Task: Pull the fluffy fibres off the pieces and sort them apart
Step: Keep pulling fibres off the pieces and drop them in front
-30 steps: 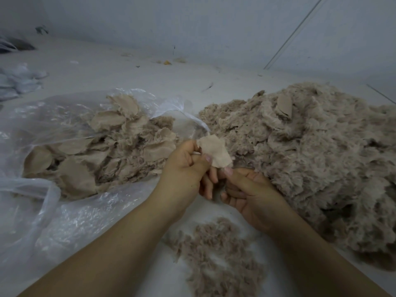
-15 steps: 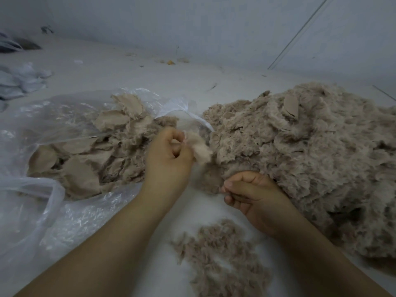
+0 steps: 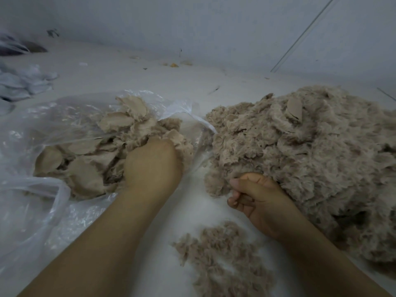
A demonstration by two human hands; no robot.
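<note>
I am seeing the left hand (image 3: 153,166) reaching knuckles-up into the flat beige pieces (image 3: 90,161) on the clear plastic bag (image 3: 32,211), and I cannot tell what its hidden fingers are doing. The right hand (image 3: 255,198) is curling tight against the edge of the big fluffy brown pile (image 3: 310,151), with fluff touching its knuckles. A small heap of loose brown fluff (image 3: 222,258) is lying between both arms.

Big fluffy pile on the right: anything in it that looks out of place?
Yes. One smooth flat piece sits near the top of the fluffy pile, while similar flat pieces lie in the plastic bag on the left.
</note>
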